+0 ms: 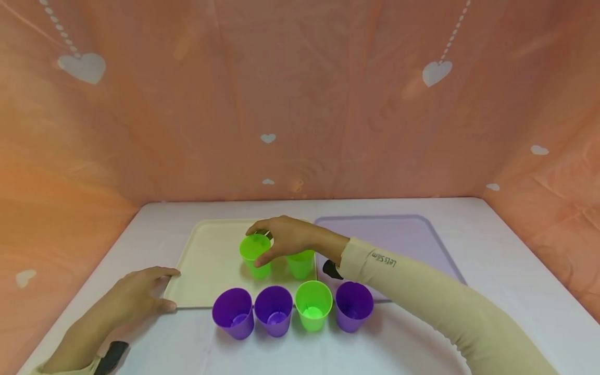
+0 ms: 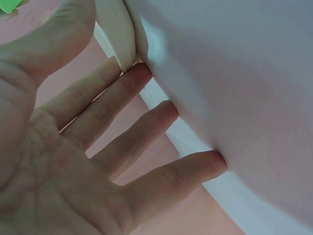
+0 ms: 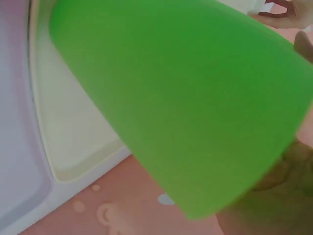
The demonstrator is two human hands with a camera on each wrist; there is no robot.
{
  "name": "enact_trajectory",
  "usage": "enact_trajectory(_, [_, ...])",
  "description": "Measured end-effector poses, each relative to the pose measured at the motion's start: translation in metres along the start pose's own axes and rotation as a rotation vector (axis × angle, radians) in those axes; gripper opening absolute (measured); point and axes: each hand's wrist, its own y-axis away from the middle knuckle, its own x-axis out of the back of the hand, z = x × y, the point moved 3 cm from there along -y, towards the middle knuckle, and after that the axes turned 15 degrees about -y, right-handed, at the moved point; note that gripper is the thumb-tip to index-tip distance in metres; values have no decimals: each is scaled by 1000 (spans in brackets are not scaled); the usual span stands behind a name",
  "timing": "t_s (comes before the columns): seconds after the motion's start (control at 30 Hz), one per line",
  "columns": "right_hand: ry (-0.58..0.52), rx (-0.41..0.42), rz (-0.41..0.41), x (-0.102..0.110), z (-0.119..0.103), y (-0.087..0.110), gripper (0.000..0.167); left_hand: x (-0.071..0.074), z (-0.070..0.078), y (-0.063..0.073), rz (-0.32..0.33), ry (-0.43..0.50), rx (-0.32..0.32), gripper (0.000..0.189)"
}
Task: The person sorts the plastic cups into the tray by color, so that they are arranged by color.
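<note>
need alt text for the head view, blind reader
A right hand holds a green cup at a cream tray, beside a second green cup; the left hand is at the tray's left edge. Nearer stand three purple cups and another green cup; a lavender tray lies right.

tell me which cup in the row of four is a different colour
The green cup, third from the left in that row; the other three are purple cups.

Lime-green cups [image 1: 253, 255], purple cups [image 1: 234, 319], cream tray [image 1: 211, 255], lilac tray [image 1: 389, 234], white table [image 1: 178, 346], orange backdrop [image 1: 319, 104] with white hearts [image 1: 84, 67]
</note>
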Motion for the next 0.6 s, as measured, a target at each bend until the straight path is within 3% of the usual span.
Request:
enact_trajectory(0.17, [27, 2, -29, 2, -5, 6, 79, -2, -3, 1, 7, -1, -9, 76])
enact_trajectory(0.27, [32, 6, -8, 7, -12, 20, 77, -3, -6, 2, 35, 1, -26, 75])
enact_trajectory(0.4, [12, 9, 62, 16, -25, 53, 72, -5, -5, 3, 61, 14, -42, 73])
enact_trajectory(0.6, [-56, 25, 183, 23, -39, 108, 70, -3, -4, 3, 37, 19, -24, 74])
